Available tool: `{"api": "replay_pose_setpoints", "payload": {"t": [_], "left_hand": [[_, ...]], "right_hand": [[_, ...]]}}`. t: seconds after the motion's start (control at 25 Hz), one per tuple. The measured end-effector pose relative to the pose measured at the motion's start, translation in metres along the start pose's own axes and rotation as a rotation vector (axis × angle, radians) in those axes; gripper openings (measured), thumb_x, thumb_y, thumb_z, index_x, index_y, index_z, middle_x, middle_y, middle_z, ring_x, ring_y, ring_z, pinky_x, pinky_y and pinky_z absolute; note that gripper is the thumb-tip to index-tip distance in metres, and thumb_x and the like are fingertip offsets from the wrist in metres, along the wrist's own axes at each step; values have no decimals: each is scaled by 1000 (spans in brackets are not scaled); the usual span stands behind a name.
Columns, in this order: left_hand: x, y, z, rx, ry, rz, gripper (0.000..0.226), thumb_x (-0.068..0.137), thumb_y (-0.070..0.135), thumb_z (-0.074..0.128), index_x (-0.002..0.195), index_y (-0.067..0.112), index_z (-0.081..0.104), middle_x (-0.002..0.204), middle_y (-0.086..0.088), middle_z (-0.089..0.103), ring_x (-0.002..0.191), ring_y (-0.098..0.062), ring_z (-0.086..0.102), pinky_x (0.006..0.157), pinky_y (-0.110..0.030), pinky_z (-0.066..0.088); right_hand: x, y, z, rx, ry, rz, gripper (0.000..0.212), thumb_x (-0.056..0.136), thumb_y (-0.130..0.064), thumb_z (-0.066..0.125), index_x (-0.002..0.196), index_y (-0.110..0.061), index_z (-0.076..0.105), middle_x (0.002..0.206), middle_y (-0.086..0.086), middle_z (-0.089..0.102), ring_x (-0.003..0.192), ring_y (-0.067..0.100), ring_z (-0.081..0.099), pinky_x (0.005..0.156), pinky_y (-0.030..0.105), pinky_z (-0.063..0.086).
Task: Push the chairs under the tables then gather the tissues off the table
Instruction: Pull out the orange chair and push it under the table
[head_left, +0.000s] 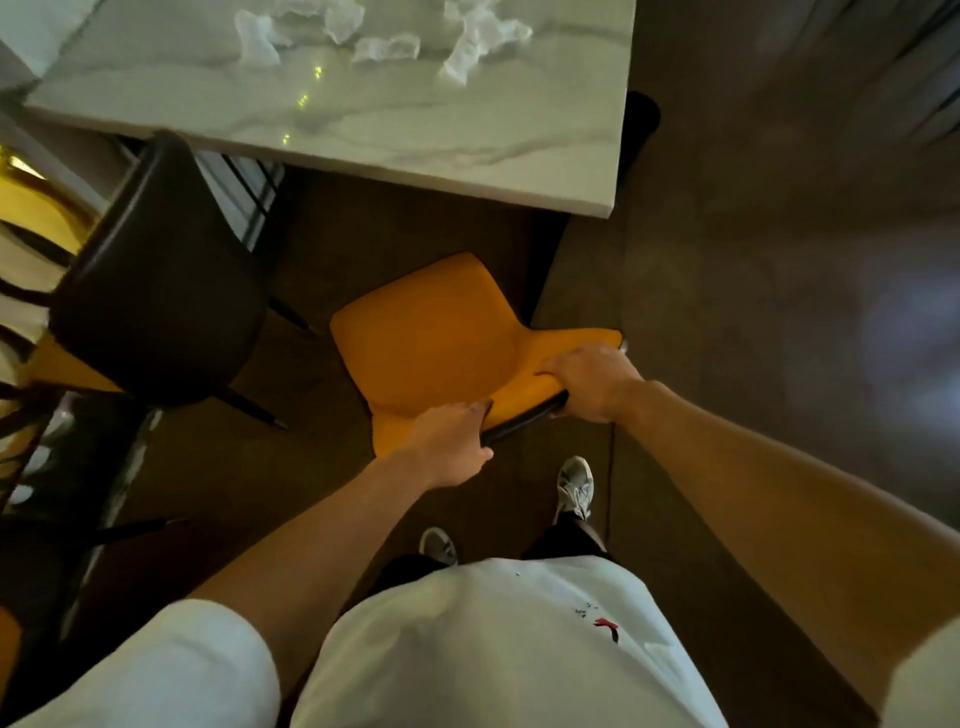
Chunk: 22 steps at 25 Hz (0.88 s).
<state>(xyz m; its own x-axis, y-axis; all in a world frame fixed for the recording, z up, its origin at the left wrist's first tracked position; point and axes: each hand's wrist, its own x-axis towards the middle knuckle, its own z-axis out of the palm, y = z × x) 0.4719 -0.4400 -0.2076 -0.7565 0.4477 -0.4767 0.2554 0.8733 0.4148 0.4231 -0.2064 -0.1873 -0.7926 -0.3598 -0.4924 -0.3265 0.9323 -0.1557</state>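
Observation:
An orange chair (431, 343) stands on the floor just short of the white marble table (405, 135), its seat clear of the tabletop's near edge. My left hand (447, 447) grips the left end of the chair's backrest top. My right hand (592, 382) grips the right end, fingers curled over the rim. Several crumpled white tissues (384, 36) lie scattered on the far part of the table. A dark brown chair (156, 280) stands to the left, its front partly under the table.
Another table's dark edge and chair legs (78, 467) sit at the lower left. A dark round object (641, 117) stands past the table's right side. Open carpeted floor (779, 312) spreads to the right. My feet (574, 486) are just behind the orange chair.

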Motion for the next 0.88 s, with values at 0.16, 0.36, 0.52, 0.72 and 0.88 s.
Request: {"api": "replay_pose_setpoints", "payload": {"t": [0.16, 0.36, 0.52, 0.72, 0.88], "left_hand": [[-41, -19, 2, 73, -18, 38, 53, 96, 39, 64, 142, 24, 44, 118, 0, 62, 94, -17, 57, 77, -28, 44], [-75, -30, 11, 111, 12, -30, 67, 94, 41, 66, 152, 30, 34, 132, 2, 59, 112, -22, 59, 87, -34, 50], [-85, -22, 17, 159, 1, -78, 69, 90, 39, 70, 150, 34, 34, 139, 4, 55, 118, -24, 57, 89, -37, 50], [-96, -23, 26, 147, -58, -60, 72, 87, 36, 73, 148, 36, 34, 141, 6, 54, 120, -23, 56, 94, -40, 51], [-100, -36, 17, 113, -22, 57, 64, 90, 29, 72, 145, 38, 42, 124, 8, 61, 107, -17, 59, 85, -32, 50]], "right_hand": [[-20, -44, 25, 13, 16, 47, 38, 84, -49, 77, 117, -37, 65, 109, -7, 70, 106, 20, 63, 96, 46, 49], [-35, -74, 56, -14, 48, 42, 33, 85, -52, 74, 110, -33, 63, 103, -5, 70, 99, 21, 64, 93, 44, 49], [-51, -81, 71, 46, 81, 76, 35, 86, -51, 74, 113, -33, 63, 104, -5, 70, 101, 22, 64, 94, 43, 45], [-74, -96, 83, 103, 89, 129, 40, 86, -49, 74, 119, -31, 62, 110, -5, 69, 108, 22, 62, 101, 43, 41], [-79, -111, 75, 137, 57, 169, 43, 87, -52, 73, 121, -30, 60, 112, -4, 66, 111, 23, 60, 103, 45, 40]]}}
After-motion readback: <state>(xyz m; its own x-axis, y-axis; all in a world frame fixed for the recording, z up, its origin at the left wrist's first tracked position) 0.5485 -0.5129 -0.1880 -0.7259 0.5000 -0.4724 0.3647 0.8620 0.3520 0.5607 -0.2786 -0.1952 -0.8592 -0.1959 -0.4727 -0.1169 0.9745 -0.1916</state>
